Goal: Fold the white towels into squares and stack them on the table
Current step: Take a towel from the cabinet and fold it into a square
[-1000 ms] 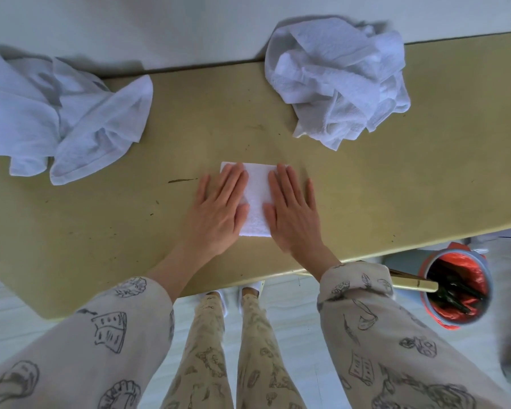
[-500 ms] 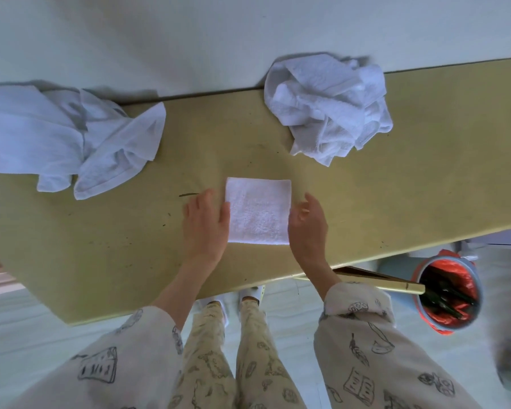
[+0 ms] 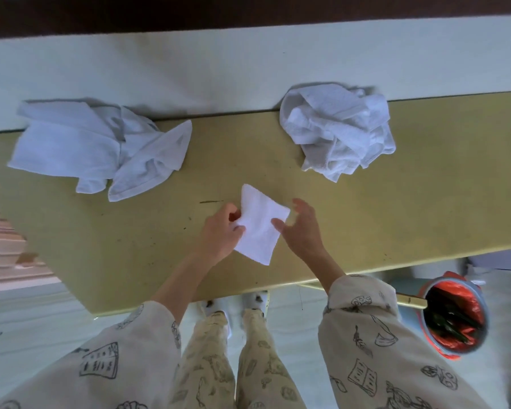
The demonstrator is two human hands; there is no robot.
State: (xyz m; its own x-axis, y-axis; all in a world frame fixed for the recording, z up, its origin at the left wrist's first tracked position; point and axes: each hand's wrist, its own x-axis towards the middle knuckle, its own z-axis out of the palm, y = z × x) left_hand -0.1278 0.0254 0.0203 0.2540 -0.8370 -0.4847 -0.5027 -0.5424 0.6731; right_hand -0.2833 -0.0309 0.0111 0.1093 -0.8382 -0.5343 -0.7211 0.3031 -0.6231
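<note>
Near the middle of the frame a small folded white towel (image 3: pixel 258 225) is held at a tilt, its corners pointing up, down and sideways like a diamond rather than lying square to the yellow-green counter (image 3: pixel 396 219). The left hand (image 3: pixel 219 236) pinches it along its left edge, thumb on top and fingers curled beneath, so that side looks lifted slightly off the surface; whether the lower corner touches the counter I cannot tell. The right hand (image 3: pixel 300 228) sits just to the right of the towel with its fingers spread and loosely bent, holding nothing, its thumb tip over the towel's right edge. So the folded square lies between the two hands, and the left hand alone has it. Its long diagonal runs from upper left to lower right of the frame. Two heaps remain unfolded: a loose towel pile (image 3: pixel 95 149) at the upper left and a crumpled towel bundle (image 3: pixel 335 131) at the upper right, both against the far edge. The bundle is nearer the free right hand. I would guess the folded piece is about to be set aside as the start of a stack, and no stack is visible yet. A red-lined bin (image 3: pixel 452 320) stands on the floor at lower right.
</note>
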